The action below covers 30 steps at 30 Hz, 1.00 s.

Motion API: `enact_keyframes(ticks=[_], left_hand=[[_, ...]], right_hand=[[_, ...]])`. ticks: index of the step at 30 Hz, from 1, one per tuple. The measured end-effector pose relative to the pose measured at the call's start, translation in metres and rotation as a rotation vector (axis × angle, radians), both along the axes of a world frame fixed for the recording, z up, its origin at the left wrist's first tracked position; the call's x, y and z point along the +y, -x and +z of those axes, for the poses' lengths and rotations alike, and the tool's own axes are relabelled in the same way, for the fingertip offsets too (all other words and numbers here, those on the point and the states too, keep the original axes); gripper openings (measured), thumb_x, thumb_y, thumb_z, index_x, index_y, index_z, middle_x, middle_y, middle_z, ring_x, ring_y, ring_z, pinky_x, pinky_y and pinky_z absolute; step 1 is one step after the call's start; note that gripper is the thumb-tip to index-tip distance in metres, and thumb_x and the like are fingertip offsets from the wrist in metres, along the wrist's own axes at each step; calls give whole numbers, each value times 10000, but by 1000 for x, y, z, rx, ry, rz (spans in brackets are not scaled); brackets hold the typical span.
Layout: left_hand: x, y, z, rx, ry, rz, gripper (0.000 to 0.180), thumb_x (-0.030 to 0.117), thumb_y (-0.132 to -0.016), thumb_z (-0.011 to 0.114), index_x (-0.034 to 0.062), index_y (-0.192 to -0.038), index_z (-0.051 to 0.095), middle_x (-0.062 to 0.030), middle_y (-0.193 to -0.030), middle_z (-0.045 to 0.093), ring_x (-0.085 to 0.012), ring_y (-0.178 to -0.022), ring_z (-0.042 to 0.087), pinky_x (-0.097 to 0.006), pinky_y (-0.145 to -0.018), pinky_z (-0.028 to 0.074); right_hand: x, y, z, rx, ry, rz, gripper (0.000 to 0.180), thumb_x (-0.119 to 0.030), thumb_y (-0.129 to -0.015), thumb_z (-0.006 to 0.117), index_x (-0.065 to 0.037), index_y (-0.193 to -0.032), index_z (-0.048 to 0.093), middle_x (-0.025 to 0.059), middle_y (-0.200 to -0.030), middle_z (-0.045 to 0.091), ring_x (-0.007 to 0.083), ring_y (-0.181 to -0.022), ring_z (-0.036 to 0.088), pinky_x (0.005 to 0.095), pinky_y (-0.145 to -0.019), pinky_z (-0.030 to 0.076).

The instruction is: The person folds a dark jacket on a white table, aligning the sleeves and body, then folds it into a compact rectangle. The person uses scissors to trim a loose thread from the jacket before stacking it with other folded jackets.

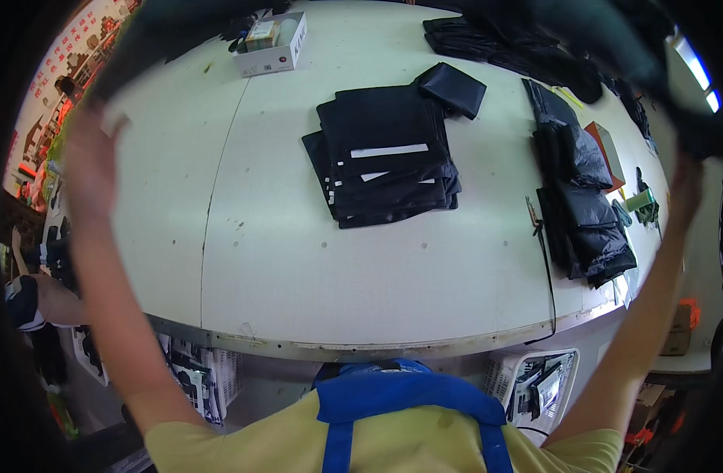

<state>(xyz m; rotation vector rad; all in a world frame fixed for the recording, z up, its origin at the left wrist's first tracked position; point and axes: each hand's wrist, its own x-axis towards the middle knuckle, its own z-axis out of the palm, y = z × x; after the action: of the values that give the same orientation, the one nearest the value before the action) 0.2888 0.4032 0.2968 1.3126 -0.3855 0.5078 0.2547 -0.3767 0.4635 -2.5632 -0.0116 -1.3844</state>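
Observation:
Both my arms are raised wide, holding up a dark garment [164,35] that runs along the top edge of the view; most of it lies outside the picture. My left hand [93,154], blurred, is closed on the cloth at the left rim, its thumb sticking out. At the right rim my right hand [686,185] grips a dark bunched part of the same cloth. Below them on the table, a stack of folded black fabric pieces [385,126] shows white strips and small white tags. A folded black packet [454,89] leans on its far right corner.
On the white table [275,260] stand a white box [275,51] of small items and, at right, folded shiny black garments [590,213], an orange box [606,154] and a green thread spool [639,199]. White baskets [570,370] sit underneath. Another person's arm [62,303] shows at left.

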Motion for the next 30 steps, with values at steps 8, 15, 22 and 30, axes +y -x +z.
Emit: enact_keyframes(ticks=[8,15,22,30], left_hand=[[-1,110,-244,922,-343,120,125,177,-895,620,94,-820,563,37,-731,503,-55,-716,469,-231,-689,409],[21,167,-318,1224,-750,364,161,110,-829,665,52,-971,615,-36,-819,579,-166,-850,570,-325,-785,463],[-287,142,-264,286,-940,-393,638,84,-733,716,72,-1328,486,-166,-1296,529,-308,-1205,506,-391,-1003,417],[-391,157,-340,67,-1387,-738,556,175,-764,702,142,-1301,561,-115,-1445,444,-302,-1348,388,-434,-1095,328]], right_hand=[[-33,67,-544,359,-1232,947,93,-144,-917,493,-78,-936,555,69,-907,555,171,-842,539,300,-819,441],[41,173,-635,218,-1895,571,198,-148,-916,540,-27,-1072,554,123,-1062,587,224,-943,586,360,-874,485],[94,228,-559,415,-1775,320,439,-301,-935,550,21,-1232,526,185,-1237,577,287,-1050,610,430,-957,489],[40,276,-509,511,-2469,347,689,-559,-946,412,0,-1346,458,183,-1331,532,310,-1183,538,414,-1084,356]])
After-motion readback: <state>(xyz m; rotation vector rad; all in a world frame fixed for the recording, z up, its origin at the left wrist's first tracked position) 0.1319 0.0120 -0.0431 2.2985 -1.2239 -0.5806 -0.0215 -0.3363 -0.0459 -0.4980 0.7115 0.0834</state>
